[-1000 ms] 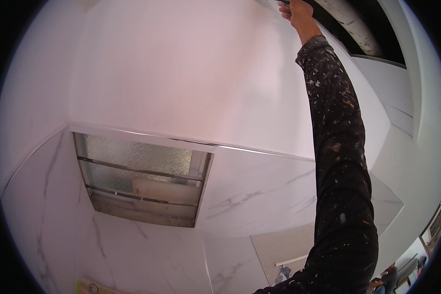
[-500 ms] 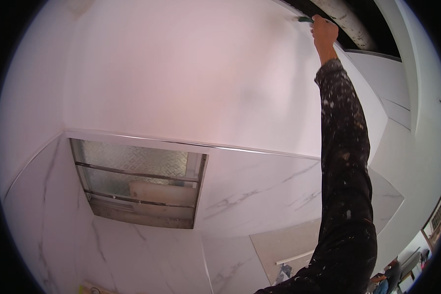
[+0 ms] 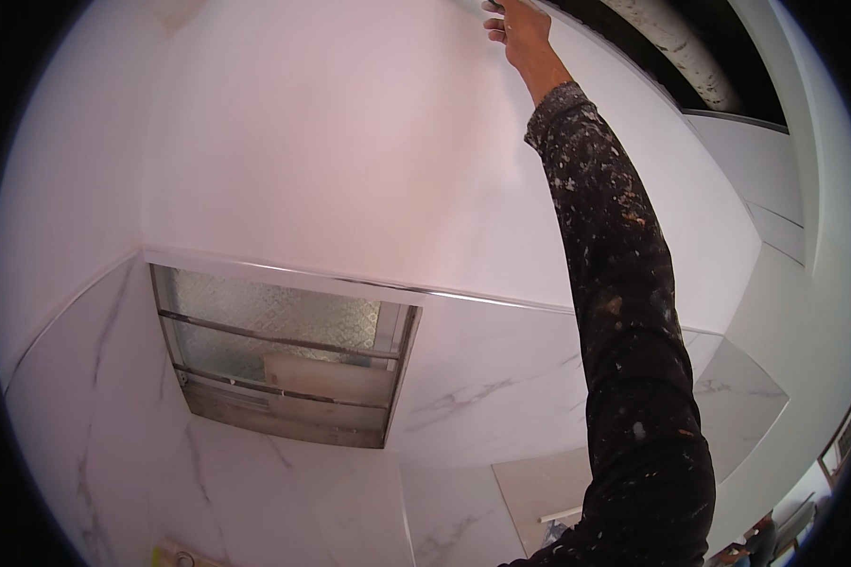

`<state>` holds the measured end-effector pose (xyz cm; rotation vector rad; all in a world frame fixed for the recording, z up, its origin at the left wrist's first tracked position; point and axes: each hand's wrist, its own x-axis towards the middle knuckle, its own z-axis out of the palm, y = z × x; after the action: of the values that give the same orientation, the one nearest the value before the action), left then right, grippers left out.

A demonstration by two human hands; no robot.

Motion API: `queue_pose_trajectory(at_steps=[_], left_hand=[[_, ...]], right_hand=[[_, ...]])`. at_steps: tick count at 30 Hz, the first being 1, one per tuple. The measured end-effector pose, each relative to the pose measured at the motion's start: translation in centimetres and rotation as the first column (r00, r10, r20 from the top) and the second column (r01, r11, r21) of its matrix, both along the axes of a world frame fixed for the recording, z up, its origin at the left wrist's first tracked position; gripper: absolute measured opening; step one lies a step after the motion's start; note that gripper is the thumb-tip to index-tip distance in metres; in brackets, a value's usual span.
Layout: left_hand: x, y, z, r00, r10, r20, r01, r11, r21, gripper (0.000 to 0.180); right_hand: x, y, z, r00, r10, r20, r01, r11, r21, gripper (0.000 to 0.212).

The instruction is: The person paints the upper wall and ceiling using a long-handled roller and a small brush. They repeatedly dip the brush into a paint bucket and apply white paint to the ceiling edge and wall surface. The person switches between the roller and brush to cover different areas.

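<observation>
My right hand (image 3: 523,28) is raised at the upper edge of the head view, with its arm in a dark, paint-spattered sleeve (image 3: 624,274). Its fingers are closed around a tool with a dark green handle (image 3: 494,5). Most of that tool lies past the picture's edge, so whether it is a scraper or a brush I cannot tell. The hand is up against the smooth white upper wall (image 3: 303,123), which carries faint greyish patches. My left hand is out of sight.
A dark opening with a pale pipe (image 3: 676,47) lies at the upper right. Below a shiny trim strip (image 3: 463,291) are marbled panels (image 3: 482,378) and a barred, patterned-glass window (image 3: 279,307). A beige board (image 3: 539,482) is low down. Part of a person (image 3: 756,543) shows at lower right.
My right hand has moved left and slightly up along the upper wall with the tool, which has mostly left the picture. The view has shifted slightly.
</observation>
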<state>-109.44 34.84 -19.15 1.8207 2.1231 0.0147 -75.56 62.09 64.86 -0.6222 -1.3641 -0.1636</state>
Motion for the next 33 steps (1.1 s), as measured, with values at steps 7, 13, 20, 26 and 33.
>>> queue_pose_trajectory(at_steps=[7,13,20,26,33], left_hand=[[0.1,-0.3,-0.4,1.0,-0.012,0.001,0.012,1.0,-0.019,0.058],[-0.1,-0.5,-0.5,1.0,-0.024,-0.006,0.024,0.999,-0.023,0.057],[0.0,-0.4,-0.4,0.999,-0.041,-0.013,0.041,0.999,-0.018,0.057],[-0.1,-0.3,-0.4,0.998,-0.054,-0.021,0.054,0.998,-0.014,0.057],[-0.5,-0.5,-0.4,0.997,-0.067,-0.035,0.066,0.998,-0.017,0.056]], right_hand=[[-1.0,0.1,0.5,0.979,-0.104,-0.174,0.105,0.994,-0.006,0.025],[-0.9,-0.2,0.9,0.969,-0.091,-0.229,0.096,0.995,0.01,0.027],[0.3,-1.5,1.4,0.96,-0.117,-0.254,0.12,0.993,-0.003,0.029],[1.8,-2.3,1.6,0.949,-0.096,-0.3,0.093,0.995,-0.024,0.03],[2.5,-2.9,2.1,0.929,-0.115,-0.352,0.104,0.993,-0.051,0.029]])
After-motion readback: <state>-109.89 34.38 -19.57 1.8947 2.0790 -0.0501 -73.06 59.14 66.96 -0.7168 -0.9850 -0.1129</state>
